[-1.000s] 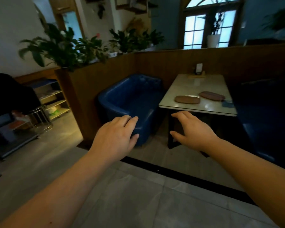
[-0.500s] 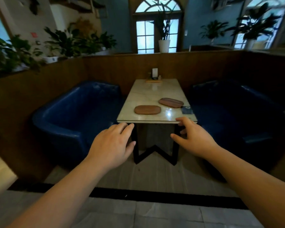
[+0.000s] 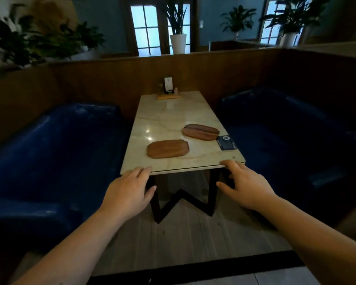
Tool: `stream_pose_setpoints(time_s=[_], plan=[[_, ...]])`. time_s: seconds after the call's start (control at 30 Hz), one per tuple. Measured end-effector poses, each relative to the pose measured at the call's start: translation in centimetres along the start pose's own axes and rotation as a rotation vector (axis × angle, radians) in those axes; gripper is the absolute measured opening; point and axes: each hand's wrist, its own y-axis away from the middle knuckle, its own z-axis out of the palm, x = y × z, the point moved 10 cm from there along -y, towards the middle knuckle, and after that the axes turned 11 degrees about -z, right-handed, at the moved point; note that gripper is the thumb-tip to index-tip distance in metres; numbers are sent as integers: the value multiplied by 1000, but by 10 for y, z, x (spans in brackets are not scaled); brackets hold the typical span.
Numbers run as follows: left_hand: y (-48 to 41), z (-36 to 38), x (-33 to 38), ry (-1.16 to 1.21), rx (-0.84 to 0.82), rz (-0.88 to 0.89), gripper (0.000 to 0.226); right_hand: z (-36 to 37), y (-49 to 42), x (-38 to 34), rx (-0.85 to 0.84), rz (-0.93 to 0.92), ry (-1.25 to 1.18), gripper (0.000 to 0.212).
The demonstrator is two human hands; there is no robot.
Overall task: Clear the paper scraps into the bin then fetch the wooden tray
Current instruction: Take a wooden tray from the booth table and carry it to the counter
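Both empty and spread: left hand (image 3: 130,189), right hand (image 3: 248,187), short of marble table (image 3: 173,114). Nearer flat brown wooden tray (image 3: 168,148) ahead — long axis crosswise, closer to left. No scraps visible.

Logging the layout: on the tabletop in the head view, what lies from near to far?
Near wooden tray → dark card → far wooden tray → stand with white card at the far end.
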Motion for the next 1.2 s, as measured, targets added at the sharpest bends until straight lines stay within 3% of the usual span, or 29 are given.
stream_pose_setpoints(time_s=[0.23,0.63,0.87,1.2], plan=[[-108,85,-20,18,-119,-96,60,64,-104,60,-83,32,-52,62],[-271,202,-66,41,-291,-345,63,177,-307,159,-315,95,-369,54],[-319,263,-100,48,-404,-377,61,231,-364,181,-411,161,-479,50],[-446,352,-145,124,-459,-280,64,291,-435,209,-461,326,-375,57]])
